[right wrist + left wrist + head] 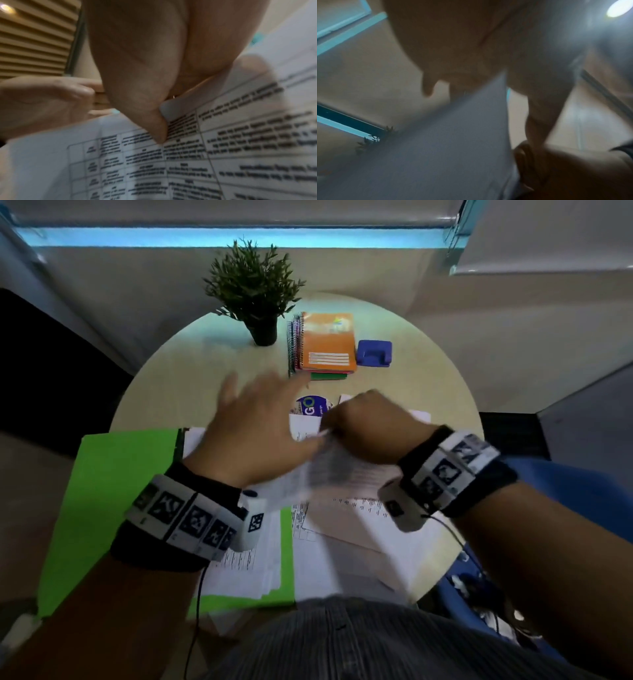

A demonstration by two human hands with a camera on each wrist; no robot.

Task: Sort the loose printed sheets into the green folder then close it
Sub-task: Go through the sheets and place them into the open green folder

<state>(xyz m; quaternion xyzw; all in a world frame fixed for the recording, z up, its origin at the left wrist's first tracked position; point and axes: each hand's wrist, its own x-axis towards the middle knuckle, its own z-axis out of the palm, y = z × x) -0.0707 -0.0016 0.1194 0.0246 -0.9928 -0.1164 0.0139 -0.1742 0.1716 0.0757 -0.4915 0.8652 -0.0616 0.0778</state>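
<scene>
While the green folder (113, 501) lies open at the round table's (171, 392) near-left edge, sheets already stacked inside, a loose pile of printed pages (363, 542) waits just beside it. Above both, the right hand (370, 426) pinches a printed sheet (329, 470) by its edge; the left hand (253, 422) hovers, fingers spread. Risk: the limp page could crease, or drag neighbouring papers off the table.
</scene>
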